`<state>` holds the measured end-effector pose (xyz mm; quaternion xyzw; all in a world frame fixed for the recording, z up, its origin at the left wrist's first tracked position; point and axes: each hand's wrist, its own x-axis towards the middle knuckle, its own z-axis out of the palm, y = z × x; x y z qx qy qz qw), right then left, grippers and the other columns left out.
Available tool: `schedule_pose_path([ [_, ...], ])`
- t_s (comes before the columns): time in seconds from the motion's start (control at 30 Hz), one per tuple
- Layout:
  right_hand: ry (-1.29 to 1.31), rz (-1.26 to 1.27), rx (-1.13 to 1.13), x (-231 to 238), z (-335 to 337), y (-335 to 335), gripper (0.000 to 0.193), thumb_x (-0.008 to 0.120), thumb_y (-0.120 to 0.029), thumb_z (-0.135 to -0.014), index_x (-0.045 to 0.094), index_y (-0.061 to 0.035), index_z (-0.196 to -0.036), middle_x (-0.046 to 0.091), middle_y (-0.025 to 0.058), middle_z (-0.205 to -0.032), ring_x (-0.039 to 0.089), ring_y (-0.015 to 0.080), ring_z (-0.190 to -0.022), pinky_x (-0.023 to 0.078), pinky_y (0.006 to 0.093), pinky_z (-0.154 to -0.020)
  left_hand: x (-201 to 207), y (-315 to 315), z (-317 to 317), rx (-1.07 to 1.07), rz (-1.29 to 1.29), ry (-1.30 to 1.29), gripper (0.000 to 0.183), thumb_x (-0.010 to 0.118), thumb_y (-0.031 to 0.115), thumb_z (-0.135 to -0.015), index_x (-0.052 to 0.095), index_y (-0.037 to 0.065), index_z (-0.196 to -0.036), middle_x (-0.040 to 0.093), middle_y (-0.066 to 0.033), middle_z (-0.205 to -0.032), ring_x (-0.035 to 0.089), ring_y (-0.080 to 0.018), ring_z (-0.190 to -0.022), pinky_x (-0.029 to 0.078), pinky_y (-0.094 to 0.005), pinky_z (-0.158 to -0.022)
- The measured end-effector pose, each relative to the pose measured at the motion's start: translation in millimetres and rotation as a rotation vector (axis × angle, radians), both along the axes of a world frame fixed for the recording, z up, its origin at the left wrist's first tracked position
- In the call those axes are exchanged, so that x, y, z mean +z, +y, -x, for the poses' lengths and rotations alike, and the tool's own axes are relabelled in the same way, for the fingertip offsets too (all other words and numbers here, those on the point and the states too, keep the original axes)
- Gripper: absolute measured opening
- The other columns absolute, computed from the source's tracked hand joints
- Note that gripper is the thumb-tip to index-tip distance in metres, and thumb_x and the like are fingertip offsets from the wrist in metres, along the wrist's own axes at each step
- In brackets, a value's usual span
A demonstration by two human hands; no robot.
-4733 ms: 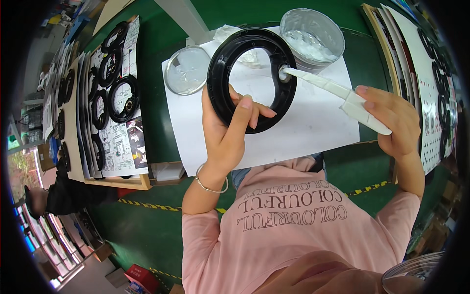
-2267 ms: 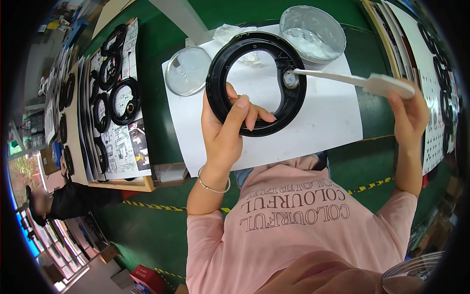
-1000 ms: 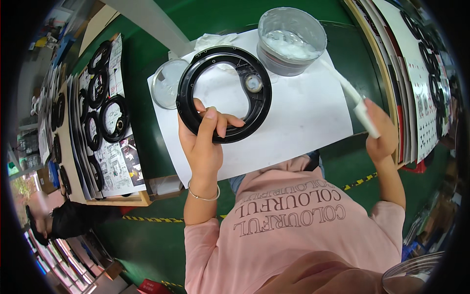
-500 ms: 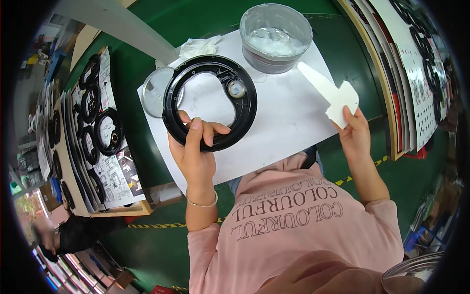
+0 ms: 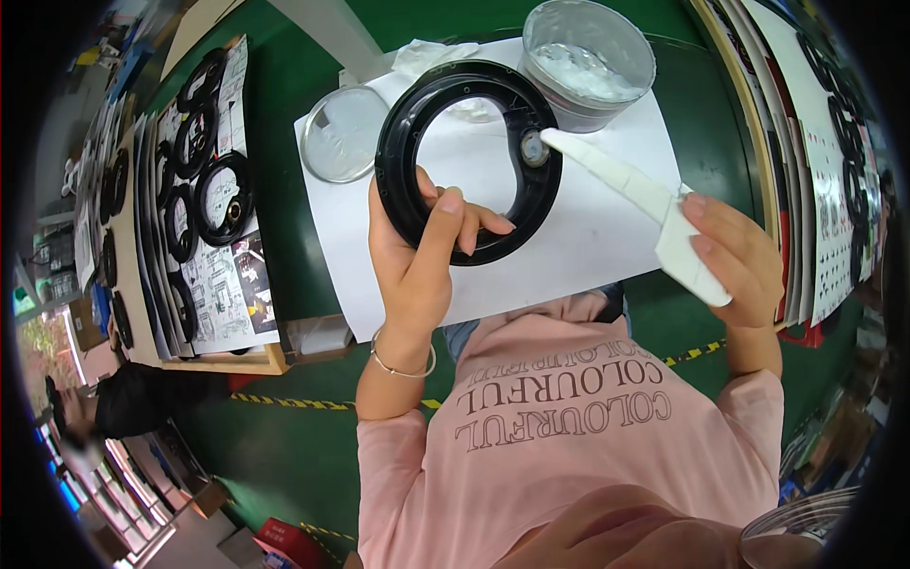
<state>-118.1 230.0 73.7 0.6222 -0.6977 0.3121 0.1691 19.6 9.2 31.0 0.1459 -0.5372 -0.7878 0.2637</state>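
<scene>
My left hand grips the near-left rim of a black plastic ring-shaped housing, its fingers curled through the opening. The ring is held up over a white paper sheet. On its right side is a small round fitting with a pale, shiny centre. A white, flat scraper with a wide handle is pinched in my right hand. Its narrow tip is at the fitting's edge; whether they touch I cannot tell. Behind the ring stands a grey tub with white paste inside.
A round clear lid lies at the sheet's left edge, with crumpled white tissue behind. Display boards bearing black rings flank the green table on both sides. A pale post rises at the back. Another person is at far left.
My right hand has turned the scraper and brought its tip leftward to the round fitting. The ring has shifted right and up in the picture, partly because the whole view has moved.
</scene>
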Motion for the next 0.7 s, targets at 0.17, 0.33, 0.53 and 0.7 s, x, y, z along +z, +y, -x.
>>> schedule_pose_path([
  [0.17, 0.135, -0.098, 0.062, 7.6, 0.2, -5.9, 0.023, 0.064, -0.005, -0.065, 0.057, -0.0016, -0.086, 0.061, 0.0153, -0.091, 0.062, 0.0292, -0.081, 0.052, 0.0331, -0.070, -2.4, -1.1, 0.2, -0.023, 0.030, 0.051, 0.010, 0.043, 0.000, -0.085, 0.034, 0.004, -0.089, 0.040, -0.0036, -0.057, 0.050, -0.0137, -0.052, 0.049, -0.0317, -0.058],
  [0.33, 0.162, -0.115, 0.069, 6.0, 1.0, -6.1, 0.022, 0.063, -0.005, -0.065, 0.057, -0.0019, -0.086, 0.061, 0.0155, -0.092, 0.062, 0.0290, -0.081, 0.052, 0.0332, -0.070, -1.4, -0.5, 1.0, -0.011, 0.018, 0.044, 0.010, 0.043, -0.001, -0.085, 0.034, 0.003, -0.089, 0.040, -0.0037, -0.059, 0.047, -0.0123, -0.051, 0.050, -0.0326, -0.058],
  [0.53, 0.212, -0.125, 0.086, 6.7, 3.0, -7.7, 0.022, 0.062, -0.006, -0.066, 0.057, -0.0020, -0.086, 0.061, 0.0155, -0.092, 0.062, 0.0287, -0.081, 0.052, 0.0323, -0.070, -1.7, -0.9, 1.3, -0.028, 0.030, 0.062, 0.011, 0.042, -0.002, -0.085, 0.034, 0.003, -0.089, 0.040, -0.0036, -0.064, 0.045, -0.0110, -0.051, 0.051, -0.0333, -0.058],
  [0.7, 0.192, -0.113, 0.084, 4.0, 8.1, -7.6, 0.021, 0.061, -0.005, -0.067, 0.058, -0.0007, -0.087, 0.061, 0.0164, -0.091, 0.062, 0.0281, -0.080, 0.051, 0.0302, -0.066, -3.7, -1.9, 0.7, -0.047, 0.050, 0.067, 0.012, 0.042, -0.003, -0.084, 0.034, 0.002, -0.090, 0.040, -0.0035, -0.067, 0.044, -0.0107, -0.051, 0.051, -0.0346, -0.059],
])
